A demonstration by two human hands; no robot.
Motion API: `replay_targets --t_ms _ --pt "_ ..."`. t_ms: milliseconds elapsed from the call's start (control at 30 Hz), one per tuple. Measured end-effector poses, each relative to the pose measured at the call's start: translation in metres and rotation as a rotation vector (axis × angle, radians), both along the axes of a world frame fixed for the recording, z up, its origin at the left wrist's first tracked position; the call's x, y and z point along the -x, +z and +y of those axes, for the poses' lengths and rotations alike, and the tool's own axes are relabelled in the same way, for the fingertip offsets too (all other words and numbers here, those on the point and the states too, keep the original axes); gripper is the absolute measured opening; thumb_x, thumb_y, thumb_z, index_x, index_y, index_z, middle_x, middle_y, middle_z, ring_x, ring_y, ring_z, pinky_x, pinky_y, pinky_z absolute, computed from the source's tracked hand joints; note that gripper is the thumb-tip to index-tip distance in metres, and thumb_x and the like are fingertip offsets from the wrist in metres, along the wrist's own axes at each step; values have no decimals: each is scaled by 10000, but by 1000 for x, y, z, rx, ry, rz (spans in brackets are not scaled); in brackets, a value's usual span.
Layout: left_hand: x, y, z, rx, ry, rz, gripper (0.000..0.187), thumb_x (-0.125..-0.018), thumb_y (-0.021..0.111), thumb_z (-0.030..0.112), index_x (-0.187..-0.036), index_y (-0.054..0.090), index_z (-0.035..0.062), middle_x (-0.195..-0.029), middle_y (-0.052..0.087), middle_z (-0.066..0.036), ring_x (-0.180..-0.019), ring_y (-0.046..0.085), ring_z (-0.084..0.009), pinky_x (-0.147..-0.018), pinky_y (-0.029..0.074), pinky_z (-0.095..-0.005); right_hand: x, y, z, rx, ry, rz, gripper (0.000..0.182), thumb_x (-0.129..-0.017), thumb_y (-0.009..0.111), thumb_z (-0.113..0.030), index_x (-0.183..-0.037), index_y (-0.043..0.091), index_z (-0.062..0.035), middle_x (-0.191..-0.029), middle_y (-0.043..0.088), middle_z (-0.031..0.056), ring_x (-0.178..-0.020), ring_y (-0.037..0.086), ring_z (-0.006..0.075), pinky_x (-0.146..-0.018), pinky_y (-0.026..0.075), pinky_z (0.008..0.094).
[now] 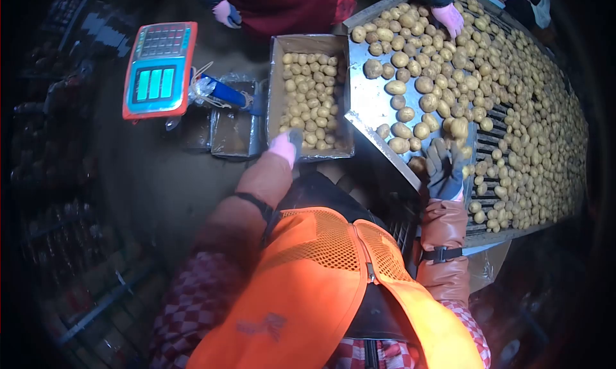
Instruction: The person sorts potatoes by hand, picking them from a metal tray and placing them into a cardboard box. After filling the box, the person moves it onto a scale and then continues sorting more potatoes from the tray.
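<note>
My left hand (pixel 286 145), in a pink and grey glove, is at the near left corner of a lined cardboard box (pixel 274 86). Many potatoes (pixel 311 99) lie inside that box. The fingers of this hand are mostly hidden, so what they hold does not show. On the right, my right hand (pixel 444 169) wears a similar glove and is over the near edge of a metal sorting table (pixel 372 102). Its fingers are apart and stretched toward the loose potatoes (pixel 431 102), close to a potato (pixel 459 128) at the fingertips.
A red-framed scale display (pixel 156 70) stands left of the box, beside a blue post (pixel 224 92) and a lined tray (pixel 232 135). Potatoes cover a slatted conveyor (pixel 491 138) at right. Across from me, another person's gloved hand (pixel 449 20) reaches among potatoes; another gloved hand (pixel 226 14) is farther left.
</note>
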State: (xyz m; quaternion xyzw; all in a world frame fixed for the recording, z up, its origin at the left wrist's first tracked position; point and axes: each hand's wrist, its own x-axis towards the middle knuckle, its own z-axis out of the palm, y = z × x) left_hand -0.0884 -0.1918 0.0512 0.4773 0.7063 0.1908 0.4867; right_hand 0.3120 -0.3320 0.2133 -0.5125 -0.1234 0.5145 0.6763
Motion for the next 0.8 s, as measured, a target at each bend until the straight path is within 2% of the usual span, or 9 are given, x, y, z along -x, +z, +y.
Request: replay_targets --t_ms 33,67,133,233,400,500,600,733,800 --pt "1 -26 11 -168 -129 153 353 -900 629 144 -1250 627 97 -1015 701 -141 -951 667 -328 -836 534 -405 37 40 10 194 -97 -193 596 -978 580 -397 -1487 374 -163 -1465 456 157 -1270 511 288 -964 492 402" --pt "-9 -2 28 -179 -231 284 375 -892 620 133 -1266 616 104 -1067 688 -169 -1007 652 -350 -888 517 -406 27 28 0 178 66 -971 562 -988 559 -338 -1463 373 -103 -1374 501 139 -1172 546 258 -885 520 380" --pt "-22 1 65 -178 -376 449 396 -880 574 89 -1274 600 113 -1146 639 -229 -1089 618 -388 -949 491 -433 13 -10 -22 194 124 -1361 521 -998 533 -276 -1432 376 -34 -1226 564 114 -1031 586 218 -785 545 342" --pt "-30 -38 100 -105 -445 545 416 -861 574 88 -1275 600 127 -1173 619 -249 -1104 603 -406 -954 489 -451 17 -46 -29 306 -204 -606 504 -994 528 -266 -1409 395 -13 -1092 607 98 -922 597 192 -729 533 306" --pt "-29 -33 113 -2 -446 438 440 -839 650 108 -1275 596 130 -1247 592 -220 -1072 624 -366 -905 515 -441 37 -32 -14 415 -277 -765 431 -992 564 -247 -1335 490 3 -1083 644 106 -881 617 151 -739 519 266" --pt "-15 -15 110 501 403 -847 378 -820 700 62 -1190 640 105 -1250 567 -174 -1041 632 -304 -905 522 -414 32 -42 -14 453 -312 -799 400 -990 566 -223 -1305 514 19 -1117 634 125 -939 621 174 -787 530 279" --pt "-13 6 79 -132 -141 -620 461 -844 699 88 -1271 541 16 -1177 582 -77 -1080 566 -169 -861 525 -296 26 -54 -16 491 -309 -866 429 -961 582 -257 -1274 534 32 -1120 604 130 -907 607 192 -749 542 302" --pt "-14 1 79 -358 -251 -604 492 -790 711 -23 -1247 535 25 -1283 491 -112 -1147 533 -189 -909 515 -292 33 -54 -10 444 -400 -770 398 -962 589 -220 -1271 535 24 -1132 596 131 -962 601 196 -792 538 308" --pt "-12 3 82 -413 -290 -486 398 -800 720 22 -1172 582 46 -1297 462 -141 -1182 528 -236 -961 494 -329 12 -76 -32 453 -257 -1114 393 -965 592 -213 -1268 535 30 -1149 589 135 -996 593 203 -809 536 314"
